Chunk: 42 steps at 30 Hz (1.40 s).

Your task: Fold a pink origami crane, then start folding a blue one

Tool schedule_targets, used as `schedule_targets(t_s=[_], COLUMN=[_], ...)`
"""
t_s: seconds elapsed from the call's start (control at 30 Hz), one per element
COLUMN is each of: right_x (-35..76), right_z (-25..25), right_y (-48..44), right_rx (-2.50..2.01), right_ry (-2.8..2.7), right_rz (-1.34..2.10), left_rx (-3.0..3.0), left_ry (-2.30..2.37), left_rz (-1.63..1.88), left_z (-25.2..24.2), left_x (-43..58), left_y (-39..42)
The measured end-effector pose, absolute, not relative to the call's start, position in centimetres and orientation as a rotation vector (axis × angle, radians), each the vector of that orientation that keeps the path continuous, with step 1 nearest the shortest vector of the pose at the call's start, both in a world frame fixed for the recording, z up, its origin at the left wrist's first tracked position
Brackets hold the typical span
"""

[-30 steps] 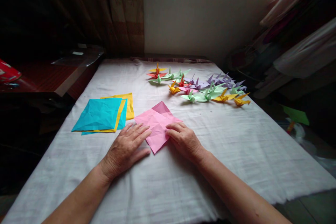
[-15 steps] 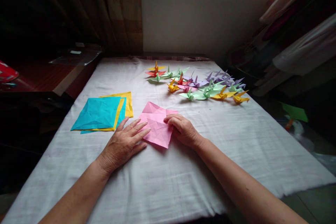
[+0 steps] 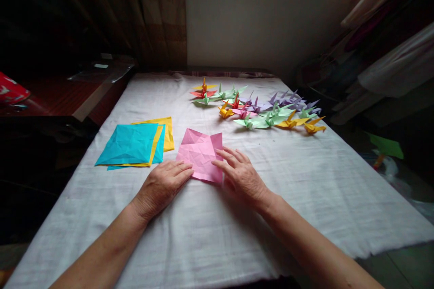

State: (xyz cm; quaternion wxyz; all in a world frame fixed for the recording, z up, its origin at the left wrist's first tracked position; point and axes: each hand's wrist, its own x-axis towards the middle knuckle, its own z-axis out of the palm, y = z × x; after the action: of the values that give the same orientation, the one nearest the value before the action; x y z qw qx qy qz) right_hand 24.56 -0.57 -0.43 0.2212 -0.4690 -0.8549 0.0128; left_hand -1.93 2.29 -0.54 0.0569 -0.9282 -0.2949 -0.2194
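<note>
A pink square of origami paper (image 3: 200,156), marked with creases, lies on the white cloth in the middle of the table. At its lower left corner my left hand (image 3: 167,178) has its fingers pressed together over the edge, with the thumb hidden beneath. My right hand (image 3: 242,174) rests along the right edge, fingers apart and stretched out, the tips touching the paper. To the left is a stack of blue origami sheets (image 3: 130,144) interleaved with yellow sheets (image 3: 168,133).
Several folded paper cranes (image 3: 269,117) in green, purple, yellow, red and pink stand at the back right of the table. A wooden surface (image 3: 50,95) at the left bears a clear plastic bag (image 3: 105,70) and a red object (image 3: 11,88). Clothes (image 3: 396,58) hang at the right.
The pink paper has turned slightly and its right side lies flatter. My right fingers have gone from a pinch to spread. My left fingers have drawn together at the lower left corner.
</note>
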Motion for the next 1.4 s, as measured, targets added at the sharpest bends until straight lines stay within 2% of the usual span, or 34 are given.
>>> schedule_targets(t_s=[0.27,0.4,0.6,0.83,1.0,1.13,1.3,1.4], right_x=[22.6,22.9,23.0,22.7,22.7,22.7,22.7,22.8], right_z=[-0.6,-0.9,-0.7,-1.0,-1.2,-1.1,-1.1,-1.2], right_y=[-3.4,-3.5,-3.9,-3.4,-3.2,-3.3,-3.4,-3.4], right_rx=[-1.409,-1.452,-1.551,-1.595,-1.614,-1.641,-1.612,-1.51], right_ry=[-2.232,-2.191,-2.068,-2.015,-2.018,-2.08,-2.092,-2.13], right_rz=[-0.171,-0.087,0.141,0.112,0.079,0.048,0.052,0.031], left_rx=[-2.765,-2.841,-2.907,-2.757,-2.691,-2.666,-3.002,-3.12], left_ry=[-0.83,-0.878,-1.233,-1.564,-1.517,-1.306,-0.928,-0.887], left_rz=[-0.716,-0.743,-0.865,-0.827,-0.778,-0.737,-0.56,-0.436], left_z=[0.9,0.6,-0.3,-0.7,-1.0,-0.7,-0.4,-0.7], left_x=[0.0,-1.0,-2.8,-1.3,-1.1,-0.5,0.7,0.9], left_y=[0.9,1.2,2.3,2.9,2.9,2.1,0.7,0.4])
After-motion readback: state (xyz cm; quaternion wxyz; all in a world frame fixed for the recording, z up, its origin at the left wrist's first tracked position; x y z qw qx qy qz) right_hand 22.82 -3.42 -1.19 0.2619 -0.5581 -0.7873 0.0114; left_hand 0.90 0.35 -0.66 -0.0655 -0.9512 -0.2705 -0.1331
